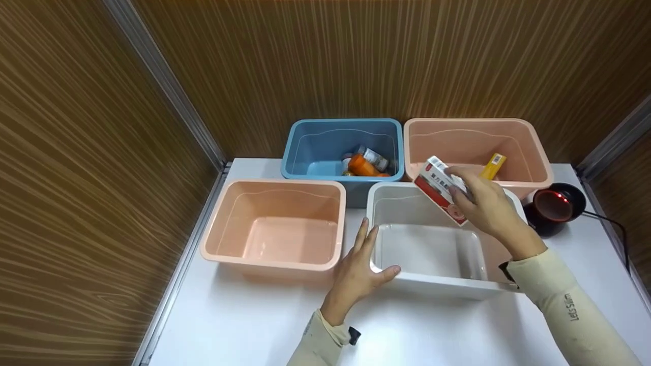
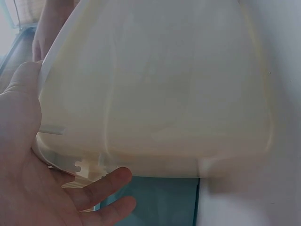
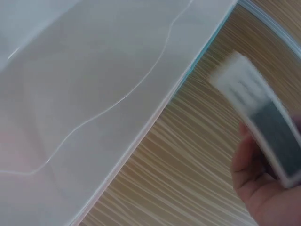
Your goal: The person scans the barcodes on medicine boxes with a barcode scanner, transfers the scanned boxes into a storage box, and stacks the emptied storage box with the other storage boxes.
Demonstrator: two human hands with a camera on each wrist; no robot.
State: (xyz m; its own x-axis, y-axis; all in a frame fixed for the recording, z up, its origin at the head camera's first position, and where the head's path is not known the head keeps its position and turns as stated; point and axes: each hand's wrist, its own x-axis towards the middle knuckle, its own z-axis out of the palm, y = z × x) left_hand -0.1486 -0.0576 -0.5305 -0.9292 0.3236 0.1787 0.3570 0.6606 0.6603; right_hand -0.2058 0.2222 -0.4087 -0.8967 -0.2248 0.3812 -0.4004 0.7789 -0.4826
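Note:
My right hand (image 1: pixel 483 201) grips a white and red medicine box (image 1: pixel 436 188) by its side, tilted over the back part of the white bin (image 1: pixel 447 283). In the right wrist view the same medicine box (image 3: pixel 254 108) looks blurred, with the fingers curled round its lower part. My left hand (image 1: pixel 356 272) is at the white bin's near left corner, fingers spread and fairly straight, thumb at the rim. The left wrist view shows this hand (image 2: pixel 33 155) beside the bin's pale outer wall (image 2: pixel 164 94). Nothing lies inside the white bin.
At left stands a pink bin (image 1: pixel 274 263). Behind, a blue bin (image 1: pixel 315 147) holds several pill bottles (image 1: pixel 363 165), and a second pink bin (image 1: pixel 452 137) holds a yellow box (image 1: pixel 493 166). A black device (image 1: pixel 572 198) with a red light and cable stands at right. Wood-grain panels (image 1: pixel 305 61) enclose the table.

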